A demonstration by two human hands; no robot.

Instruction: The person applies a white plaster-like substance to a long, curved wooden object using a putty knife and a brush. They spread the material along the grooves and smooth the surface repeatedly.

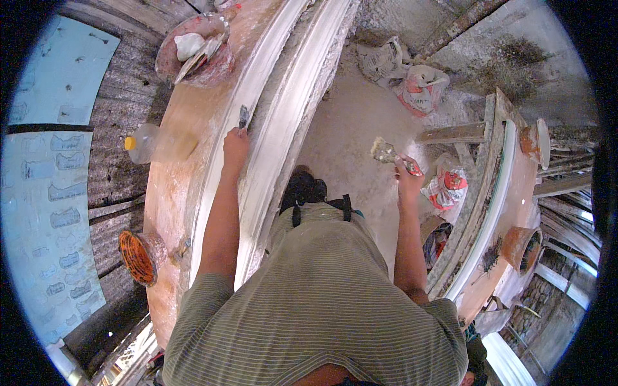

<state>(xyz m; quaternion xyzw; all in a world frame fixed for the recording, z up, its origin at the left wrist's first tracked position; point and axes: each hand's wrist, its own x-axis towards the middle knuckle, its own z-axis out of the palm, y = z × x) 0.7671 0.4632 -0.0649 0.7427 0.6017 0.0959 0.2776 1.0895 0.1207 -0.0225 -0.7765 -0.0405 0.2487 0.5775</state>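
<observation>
Two hands were at work: the left hand (235, 147) held one small scraper (243, 117), the right hand (408, 180) one brush (385, 152). One counter (174, 193) carried one white plaster moulding (273, 128), one round bowl (196, 51), one plastic bottle (143, 143) and one orange-rimmed tub (138, 257). Three crumpled bags (421, 87) lay on the floor (347, 128). One second moulding (489, 219) stood at the right.
</observation>
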